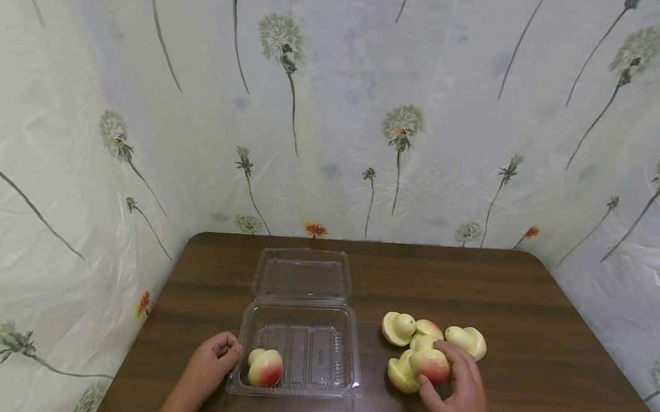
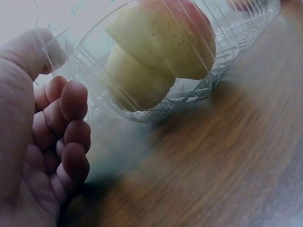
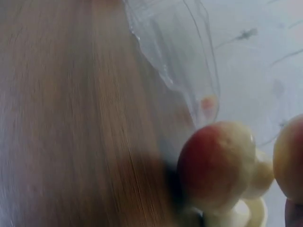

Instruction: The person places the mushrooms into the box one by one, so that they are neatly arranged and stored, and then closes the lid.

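From above, facing forward and down, the clear container point(image 1: 319, 348) is taken in by the head view; it is shared by both wrist views, closely from its left, farther from its right.

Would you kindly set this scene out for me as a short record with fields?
Box: clear, on the brown table
Lid: open, laid back beyond the box
In box: one red-and-cream piece, near the left side
Left hand: holds the box's left edge
Right hand: grips a second piece
Other pieces: right of the box, clustered near the right hand
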`<action>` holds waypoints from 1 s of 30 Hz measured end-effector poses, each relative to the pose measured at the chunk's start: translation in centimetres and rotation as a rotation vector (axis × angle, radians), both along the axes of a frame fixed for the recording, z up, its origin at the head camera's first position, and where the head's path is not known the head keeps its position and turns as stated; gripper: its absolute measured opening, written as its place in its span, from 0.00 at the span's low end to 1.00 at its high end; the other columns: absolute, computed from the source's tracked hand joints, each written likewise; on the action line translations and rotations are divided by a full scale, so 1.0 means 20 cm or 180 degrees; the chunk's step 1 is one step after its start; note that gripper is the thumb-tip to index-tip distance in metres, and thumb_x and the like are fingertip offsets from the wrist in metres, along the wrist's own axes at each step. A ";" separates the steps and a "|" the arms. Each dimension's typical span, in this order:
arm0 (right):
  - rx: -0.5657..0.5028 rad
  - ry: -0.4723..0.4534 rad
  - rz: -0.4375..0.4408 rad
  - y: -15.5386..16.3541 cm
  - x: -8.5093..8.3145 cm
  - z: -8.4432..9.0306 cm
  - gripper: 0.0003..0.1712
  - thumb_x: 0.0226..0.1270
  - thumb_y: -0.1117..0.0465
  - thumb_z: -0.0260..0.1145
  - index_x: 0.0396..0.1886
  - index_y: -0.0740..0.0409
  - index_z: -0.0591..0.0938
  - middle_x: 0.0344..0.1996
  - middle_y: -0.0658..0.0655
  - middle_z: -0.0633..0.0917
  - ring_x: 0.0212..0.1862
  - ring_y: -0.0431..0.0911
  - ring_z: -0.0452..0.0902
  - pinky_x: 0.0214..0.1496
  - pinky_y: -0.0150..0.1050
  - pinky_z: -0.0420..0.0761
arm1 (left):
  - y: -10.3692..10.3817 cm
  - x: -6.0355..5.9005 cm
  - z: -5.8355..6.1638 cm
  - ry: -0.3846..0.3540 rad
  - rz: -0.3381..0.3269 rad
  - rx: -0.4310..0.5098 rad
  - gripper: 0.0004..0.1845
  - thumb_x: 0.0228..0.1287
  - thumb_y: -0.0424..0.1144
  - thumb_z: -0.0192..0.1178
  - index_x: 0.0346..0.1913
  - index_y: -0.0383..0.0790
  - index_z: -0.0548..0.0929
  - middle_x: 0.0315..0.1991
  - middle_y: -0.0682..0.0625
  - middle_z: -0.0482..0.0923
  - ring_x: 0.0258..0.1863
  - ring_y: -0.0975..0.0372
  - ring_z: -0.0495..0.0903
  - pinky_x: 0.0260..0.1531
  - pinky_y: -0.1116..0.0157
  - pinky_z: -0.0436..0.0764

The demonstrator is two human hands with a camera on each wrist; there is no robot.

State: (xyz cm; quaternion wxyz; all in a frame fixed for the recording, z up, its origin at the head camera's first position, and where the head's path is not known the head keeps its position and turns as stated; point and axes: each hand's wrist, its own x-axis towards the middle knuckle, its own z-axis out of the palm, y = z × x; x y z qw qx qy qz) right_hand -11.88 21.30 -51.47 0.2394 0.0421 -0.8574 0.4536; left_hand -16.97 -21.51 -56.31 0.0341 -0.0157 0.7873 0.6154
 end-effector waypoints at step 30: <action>0.0223 0.0159 0.1065 -0.28 -0.09 -0.04 0.38 0.49 0.66 0.75 0.62 0.49 0.72 0.60 0.49 0.72 0.61 0.42 0.69 0.54 0.24 0.74 | 0.05 0.06 0.14 -0.0046 -0.0045 0.0058 0.07 0.65 0.32 0.57 0.29 0.35 0.73 0.18 0.51 0.70 0.16 0.66 0.67 0.19 0.67 0.70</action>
